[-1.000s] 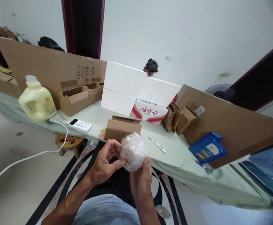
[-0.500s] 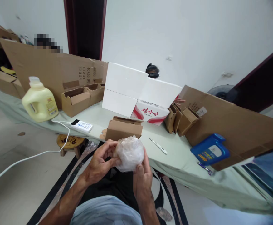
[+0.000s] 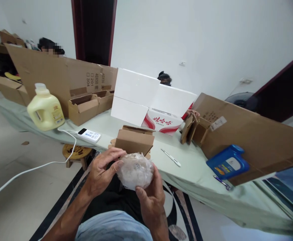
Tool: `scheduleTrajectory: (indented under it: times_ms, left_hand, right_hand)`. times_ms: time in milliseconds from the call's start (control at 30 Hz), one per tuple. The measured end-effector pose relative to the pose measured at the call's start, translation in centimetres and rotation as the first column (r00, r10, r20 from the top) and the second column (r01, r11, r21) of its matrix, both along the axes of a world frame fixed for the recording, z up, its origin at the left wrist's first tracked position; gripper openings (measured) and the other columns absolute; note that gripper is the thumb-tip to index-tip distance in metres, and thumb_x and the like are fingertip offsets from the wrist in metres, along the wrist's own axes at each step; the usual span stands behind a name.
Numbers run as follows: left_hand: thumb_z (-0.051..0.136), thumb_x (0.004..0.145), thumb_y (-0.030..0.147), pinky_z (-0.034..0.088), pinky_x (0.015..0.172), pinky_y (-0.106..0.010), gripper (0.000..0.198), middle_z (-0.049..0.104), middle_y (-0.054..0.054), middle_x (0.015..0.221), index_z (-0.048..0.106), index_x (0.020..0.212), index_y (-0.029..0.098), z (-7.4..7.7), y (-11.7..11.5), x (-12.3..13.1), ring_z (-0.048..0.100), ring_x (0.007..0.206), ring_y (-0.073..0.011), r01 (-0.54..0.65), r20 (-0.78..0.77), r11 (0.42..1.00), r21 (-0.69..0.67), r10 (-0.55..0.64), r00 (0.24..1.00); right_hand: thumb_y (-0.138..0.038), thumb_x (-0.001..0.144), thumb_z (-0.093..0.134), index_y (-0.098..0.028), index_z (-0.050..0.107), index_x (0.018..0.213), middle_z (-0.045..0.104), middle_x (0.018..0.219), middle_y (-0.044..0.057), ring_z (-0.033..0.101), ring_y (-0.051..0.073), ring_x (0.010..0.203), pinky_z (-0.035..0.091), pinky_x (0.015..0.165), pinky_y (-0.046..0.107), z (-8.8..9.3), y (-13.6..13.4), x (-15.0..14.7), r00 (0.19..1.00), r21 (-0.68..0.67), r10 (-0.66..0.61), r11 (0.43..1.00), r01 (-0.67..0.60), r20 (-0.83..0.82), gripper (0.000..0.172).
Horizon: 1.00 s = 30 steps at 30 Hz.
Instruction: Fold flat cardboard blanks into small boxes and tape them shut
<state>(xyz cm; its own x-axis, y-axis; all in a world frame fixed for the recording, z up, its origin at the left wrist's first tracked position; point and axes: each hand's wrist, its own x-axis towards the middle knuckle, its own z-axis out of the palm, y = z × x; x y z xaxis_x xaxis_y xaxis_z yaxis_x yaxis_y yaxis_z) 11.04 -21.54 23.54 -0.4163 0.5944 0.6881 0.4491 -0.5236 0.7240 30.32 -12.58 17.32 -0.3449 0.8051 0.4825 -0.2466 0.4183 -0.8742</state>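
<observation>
A round bundle in crinkled clear plastic wrap (image 3: pixel 135 171) is held over my lap, just in front of the table edge. A small dark patterned patch shows through its top; what lies inside is hidden. My left hand (image 3: pixel 101 172) grips its left side with the thumb and fingertips. On the right, my right hand (image 3: pixel 153 195) cups it, thumb in front and fingers behind. Right beyond the bundle stands a small brown cardboard box (image 3: pixel 133 141) with raised flaps. A slim white craft knife (image 3: pixel 170 157) lies to the right of that box.
A yellow jug (image 3: pixel 46 108), a white device (image 3: pixel 89 135) with a cable, a blue bottle (image 3: pixel 228 162) and a pen (image 3: pixel 222 182) are on the table. White boxes (image 3: pixel 136 87) and cardboard panels (image 3: pixel 257 134) stand behind. A co-worker's hand (image 3: pixel 194 113) touches small brown boxes (image 3: pixel 198 130).
The bundle has been turned and shifted slightly left and down, so a patterned patch now shows. My left fingers moved over its upper left. The co-worker's small boxes at right have shifted.
</observation>
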Motion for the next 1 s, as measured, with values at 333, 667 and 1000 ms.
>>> scheduleTrajectory:
  times_ms: [333, 667, 1000]
  left_hand:
    - [0.070, 0.104, 0.017, 0.059, 0.104, -0.029, 0.048, 0.080, -0.004, 0.131, 0.067, 0.150, 0.032, 0.2, -0.7, 0.2, 0.076, 0.119, -0.0193, -0.032, -0.099, 0.997, 0.065, 0.038, 0.994]
    - [0.066, 0.106, 0.016, 0.060, 0.100, -0.029, 0.025, 0.080, -0.008, 0.119, 0.080, 0.125, 0.022, 0.5, 0.7, 0.5, 0.076, 0.111, -0.0194, 0.027, -0.224, 0.999, 0.040, -0.017, 0.975]
    - [0.069, 0.104, 0.028, 0.059, 0.089, -0.030, 0.018, 0.082, -0.007, 0.103, 0.084, 0.098, 0.021, -0.2, 1.7, 0.6, 0.076, 0.096, -0.0207, 0.083, -0.006, 0.993, -0.082, -0.084, 0.996]
  right_hand:
    - [-0.050, 0.094, 0.081, -0.022, 0.059, 0.155, 0.067, 0.150, 0.016, 0.069, 0.035, 0.134, 0.061, 0.110, 0.047, 1.3, 0.0, 0.8, 0.983, 0.226, -0.068, 0.974, 0.029, 0.169, 0.070]
    - [-0.043, 0.098, 0.078, -0.026, 0.057, 0.154, 0.073, 0.141, 0.013, 0.075, 0.032, 0.123, 0.065, 0.103, 0.045, 3.3, -0.2, 0.6, 0.954, 0.468, -0.137, 0.884, -0.005, 0.268, 0.063]
    - [-0.038, 0.085, 0.089, -0.029, 0.056, 0.161, 0.071, 0.149, 0.010, 0.069, 0.039, 0.136, 0.059, 0.115, 0.057, 3.3, -0.4, 1.1, 0.941, 0.224, -0.092, 0.975, 0.017, 0.327, 0.083]
